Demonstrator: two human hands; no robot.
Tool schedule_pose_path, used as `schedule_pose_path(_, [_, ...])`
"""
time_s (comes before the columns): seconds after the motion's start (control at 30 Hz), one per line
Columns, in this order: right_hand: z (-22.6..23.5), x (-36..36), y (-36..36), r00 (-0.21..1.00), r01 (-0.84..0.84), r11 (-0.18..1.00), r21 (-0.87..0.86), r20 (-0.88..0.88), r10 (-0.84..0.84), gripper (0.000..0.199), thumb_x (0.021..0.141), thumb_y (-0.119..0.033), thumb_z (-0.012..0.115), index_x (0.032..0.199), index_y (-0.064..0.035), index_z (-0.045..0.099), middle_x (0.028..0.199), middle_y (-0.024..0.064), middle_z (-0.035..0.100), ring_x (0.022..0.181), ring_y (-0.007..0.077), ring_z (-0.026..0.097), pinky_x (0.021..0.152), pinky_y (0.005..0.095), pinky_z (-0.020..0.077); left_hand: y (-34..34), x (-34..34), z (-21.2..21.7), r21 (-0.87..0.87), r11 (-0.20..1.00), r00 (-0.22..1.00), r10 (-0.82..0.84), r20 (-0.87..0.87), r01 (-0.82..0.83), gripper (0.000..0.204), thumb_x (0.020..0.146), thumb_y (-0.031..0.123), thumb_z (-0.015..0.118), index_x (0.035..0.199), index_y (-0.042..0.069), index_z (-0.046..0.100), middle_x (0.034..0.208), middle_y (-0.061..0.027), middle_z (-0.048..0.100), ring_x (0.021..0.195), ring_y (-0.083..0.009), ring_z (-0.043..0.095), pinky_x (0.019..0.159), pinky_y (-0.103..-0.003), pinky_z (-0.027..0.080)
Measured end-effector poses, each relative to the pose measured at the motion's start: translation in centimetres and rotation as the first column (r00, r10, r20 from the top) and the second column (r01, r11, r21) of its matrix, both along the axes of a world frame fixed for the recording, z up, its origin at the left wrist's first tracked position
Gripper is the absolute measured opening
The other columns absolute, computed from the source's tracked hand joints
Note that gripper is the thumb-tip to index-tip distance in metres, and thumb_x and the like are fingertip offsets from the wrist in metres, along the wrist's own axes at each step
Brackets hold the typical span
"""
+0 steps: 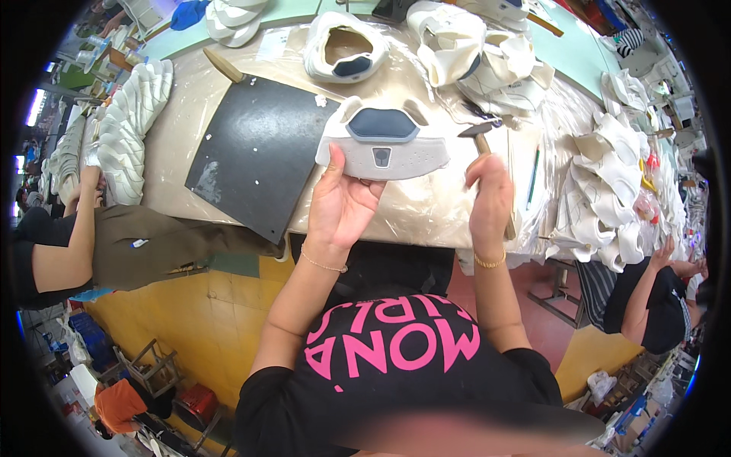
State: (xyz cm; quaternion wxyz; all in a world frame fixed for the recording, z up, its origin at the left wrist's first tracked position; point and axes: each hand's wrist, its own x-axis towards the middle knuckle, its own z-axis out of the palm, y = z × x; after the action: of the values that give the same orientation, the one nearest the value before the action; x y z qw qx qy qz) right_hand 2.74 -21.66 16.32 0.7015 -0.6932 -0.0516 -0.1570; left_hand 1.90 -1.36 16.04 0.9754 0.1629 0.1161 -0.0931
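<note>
Holding shoe upper between thumb and fingers of left hand, over tabletop toward front edge, by right edge of black board, gripping hammer in curled right hand.

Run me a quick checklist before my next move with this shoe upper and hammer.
1. Shoe upper secured in left hand: ok, pinched near its lower edge.
2. Hammer gripped in right hand: ok, fingers curled round the handle.
3. Hammer head clear of the shoe upper: ok, a gap shows between them.
4. Black board free of bits: not ok, white flecks show on it.
5. Shoe upper's far face: cannot tell, turned away.
</note>
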Motion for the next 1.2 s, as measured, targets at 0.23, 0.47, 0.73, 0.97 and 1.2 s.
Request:
schedule_pose_path(0.23, [-3.5, -1.2, 5.1, 0.861, -0.118, 0.484, 0.867, -0.154, 0.485, 0.043, 0.090, -0.035, 0.069, 0.119, -0.0060, 0.056, 0.113, 0.0053, 0.062, 0.101, 0.0153, 0.060, 0.086, 0.0314, 0.0489, -0.1, -0.3, -0.6, -0.084, 0.996, 1.000, -0.006, -0.016, 0.005, 0.051, 0.095, 0.034, 0.059, 0.137, 0.007, 0.044, 0.135, -0.0079, 0.052, 0.125, -0.0230, 0.051, 0.109, -0.040, 0.041])
schedule_pose_path(0.47, [-3.0, -0.6, 5.4, 0.794, -0.083, 0.451, 0.888, -0.215, 0.569, 0.040, 0.096, -0.036, 0.059, 0.126, -0.0096, 0.056, 0.119, 0.0017, 0.065, 0.111, 0.0168, 0.060, 0.096, 0.0336, 0.0480, 1.3, -3.0, -2.2, -0.156, 0.988, 1.000, -0.002, -0.023, -0.001, 0.043, 0.098, 0.036, 0.052, 0.133, 0.010, 0.048, 0.132, -0.0055, 0.056, 0.123, -0.0214, 0.053, 0.105, -0.040, 0.045])
schedule_pose_path(0.73, [-4.4, -1.6, 4.0, 0.682, 0.019, 0.376, 0.926, -0.287, 0.672, 0.045, 0.101, -0.043, 0.047, 0.127, -0.0079, 0.054, 0.120, 0.0062, 0.063, 0.108, 0.0191, 0.062, 0.092, 0.0372, 0.0497, 2.5, -4.6, -3.6, -0.274, 0.959, 0.996, -0.084, -0.009, 0.079, 0.046, 0.100, 0.041, 0.048, 0.135, 0.012, 0.046, 0.136, -0.0068, 0.054, 0.122, -0.0217, 0.054, 0.102, -0.041, 0.048])
schedule_pose_path(0.97, [-5.7, -1.4, 1.5, 0.771, 0.204, 0.767, 0.608, -0.583, 0.257, 0.041, 0.098, -0.032, 0.057, 0.128, -0.0059, 0.049, 0.112, 0.0056, 0.062, 0.103, 0.0171, 0.058, 0.089, 0.0356, 0.0475, 0.8, -4.4, -3.7, -0.018, 0.989, 0.987, -0.145, -0.072, 0.144, 0.066, 0.087, 0.036, 0.070, 0.141, 0.013, 0.043, 0.144, -0.0078, 0.046, 0.135, -0.0251, 0.040, 0.115, -0.046, 0.028])
schedule_pose_path(1.2, [-1.5, -3.1, 0.4, 0.985, -0.168, 0.767, -0.619, -0.074, 0.156, 0.040, 0.071, -0.024, 0.082, 0.102, -0.0055, 0.065, 0.097, 0.0095, 0.062, 0.090, 0.0251, 0.058, 0.084, 0.0360, 0.0399, -0.5, -5.1, -5.8, -0.043, 0.976, 0.974, -0.214, -0.069, 0.212, 0.054, 0.084, 0.026, 0.075, 0.129, 0.009, 0.052, 0.126, -0.0087, 0.058, 0.123, -0.0238, 0.051, 0.110, -0.043, 0.036])
